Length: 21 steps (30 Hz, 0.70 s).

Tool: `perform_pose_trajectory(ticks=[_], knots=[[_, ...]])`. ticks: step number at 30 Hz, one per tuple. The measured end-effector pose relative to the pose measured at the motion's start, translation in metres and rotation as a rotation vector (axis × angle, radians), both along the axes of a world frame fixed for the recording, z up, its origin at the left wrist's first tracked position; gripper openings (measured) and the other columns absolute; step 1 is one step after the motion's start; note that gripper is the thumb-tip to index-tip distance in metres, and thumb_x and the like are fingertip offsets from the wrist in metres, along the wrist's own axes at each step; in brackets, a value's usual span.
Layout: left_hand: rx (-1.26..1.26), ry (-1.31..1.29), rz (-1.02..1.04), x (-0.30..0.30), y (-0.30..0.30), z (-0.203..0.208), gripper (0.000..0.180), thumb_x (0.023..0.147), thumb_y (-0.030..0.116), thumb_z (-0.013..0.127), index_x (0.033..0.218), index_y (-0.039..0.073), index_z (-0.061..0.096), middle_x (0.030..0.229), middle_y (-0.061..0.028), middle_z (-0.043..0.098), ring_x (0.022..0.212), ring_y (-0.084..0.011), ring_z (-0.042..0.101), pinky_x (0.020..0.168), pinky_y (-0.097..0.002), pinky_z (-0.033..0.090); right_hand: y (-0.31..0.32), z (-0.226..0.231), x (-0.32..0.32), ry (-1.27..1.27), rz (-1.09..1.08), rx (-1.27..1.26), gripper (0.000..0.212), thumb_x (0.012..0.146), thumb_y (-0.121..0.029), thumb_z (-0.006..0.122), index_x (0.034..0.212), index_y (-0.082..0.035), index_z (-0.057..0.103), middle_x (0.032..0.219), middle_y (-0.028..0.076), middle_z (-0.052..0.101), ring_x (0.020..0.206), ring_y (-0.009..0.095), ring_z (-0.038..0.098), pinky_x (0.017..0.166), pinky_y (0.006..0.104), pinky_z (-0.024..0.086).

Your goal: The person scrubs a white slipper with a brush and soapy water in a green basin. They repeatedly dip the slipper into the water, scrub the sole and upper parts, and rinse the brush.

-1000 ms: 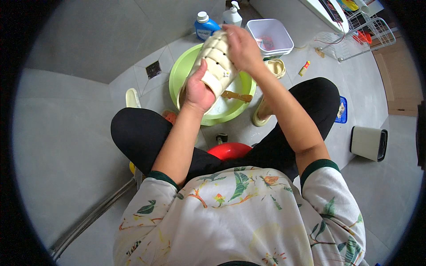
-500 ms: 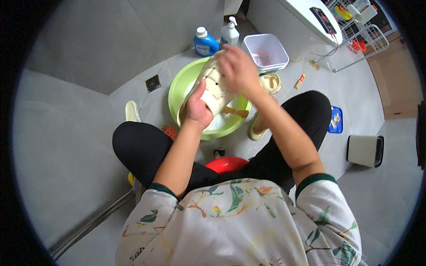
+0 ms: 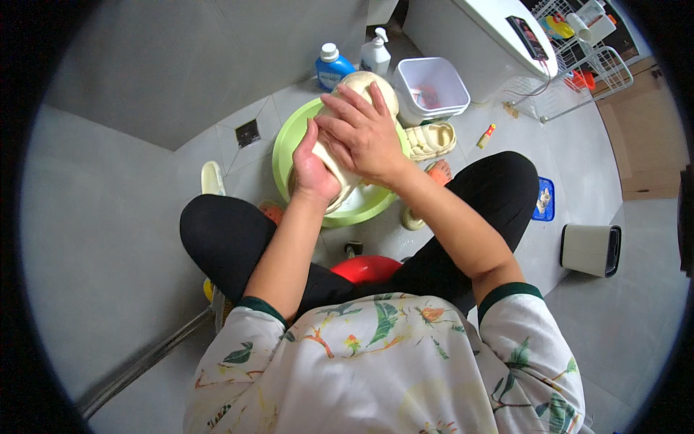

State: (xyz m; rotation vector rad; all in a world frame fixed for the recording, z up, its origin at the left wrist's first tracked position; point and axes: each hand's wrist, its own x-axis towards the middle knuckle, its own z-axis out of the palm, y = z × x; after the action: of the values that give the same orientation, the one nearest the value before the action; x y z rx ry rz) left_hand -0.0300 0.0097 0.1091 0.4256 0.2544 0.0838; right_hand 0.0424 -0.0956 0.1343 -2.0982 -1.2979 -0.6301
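Observation:
Over a light green basin (image 3: 283, 141), a cream clog (image 3: 376, 87) is gripped in my left hand (image 3: 316, 173), thumb up along its near left side. My right hand (image 3: 367, 137) lies across the upper of the clog with its fingers stretched and slightly spread. Both hands cover much of the shoe's middle. Whitish water shows at the bottom of the basin below them. A matching cream clog (image 3: 432, 139) stands on the floor just right of the basin.
Behind the basin stand a blue bottle (image 3: 332, 71), a white pump bottle (image 3: 375, 54) and a white square bucket (image 3: 434, 79). A red basin (image 3: 367, 269) sits between my legs. Farther right are a small red-and-yellow tool (image 3: 486, 136), a blue tray (image 3: 544, 199) and a bin (image 3: 589, 249).
My right hand has come down flatter over the clog and is no longer blurred. The clog's toe has tilted to the right. The wooden brush in the basin is now mostly hidden.

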Motion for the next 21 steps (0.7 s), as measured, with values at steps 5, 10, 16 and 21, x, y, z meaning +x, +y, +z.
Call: perform_pose_trajectory(ticks=[5,10,16,21], knots=[[-0.13,-0.063,-0.077,0.005,-0.008,-0.004,0.061,0.094,0.047,0.045,0.138,0.004,0.04,0.135,-0.0129,0.05,0.122,-0.0318,0.049,0.105,-0.0457,0.037,-0.008,-0.001,0.045,0.653,-0.16,0.342,0.026,0.082,-0.021,0.058,0.103,-0.01,0.067,0.115,0.011,0.062,0.11,0.03,0.056,0.1,0.055,0.036],[-0.152,0.072,0.133,0.002,0.004,0.0,0.054,0.099,0.042,0.031,0.136,0.005,0.043,0.134,-0.0142,0.05,0.124,-0.0305,0.047,0.107,-0.0455,0.034,0.002,-0.009,-0.002,0.021,-0.033,0.083,0.033,0.079,-0.02,0.061,0.111,-0.013,0.063,0.129,0.014,0.052,0.125,0.034,0.045,0.104,0.0568,0.031],[-0.238,-0.067,0.009,0.004,0.004,-0.006,0.052,0.098,0.041,0.037,0.133,0.003,0.045,0.132,-0.0148,0.052,0.122,-0.0318,0.049,0.106,-0.0462,0.035,-0.004,-0.006,0.032,0.337,-0.106,0.206,0.03,0.088,-0.015,0.05,0.115,-0.008,0.062,0.129,0.016,0.054,0.123,0.036,0.047,0.106,0.0491,0.032],[-0.211,0.004,0.123,0.0,0.014,-0.012,0.055,0.099,0.041,0.03,0.135,0.002,0.042,0.135,-0.0165,0.049,0.126,-0.0324,0.045,0.108,-0.0464,0.034,0.0,-0.015,-0.009,0.081,-0.05,0.095,0.032,0.085,-0.023,0.057,0.115,-0.014,0.062,0.134,0.015,0.05,0.127,0.039,0.043,0.108,0.0515,0.03]])
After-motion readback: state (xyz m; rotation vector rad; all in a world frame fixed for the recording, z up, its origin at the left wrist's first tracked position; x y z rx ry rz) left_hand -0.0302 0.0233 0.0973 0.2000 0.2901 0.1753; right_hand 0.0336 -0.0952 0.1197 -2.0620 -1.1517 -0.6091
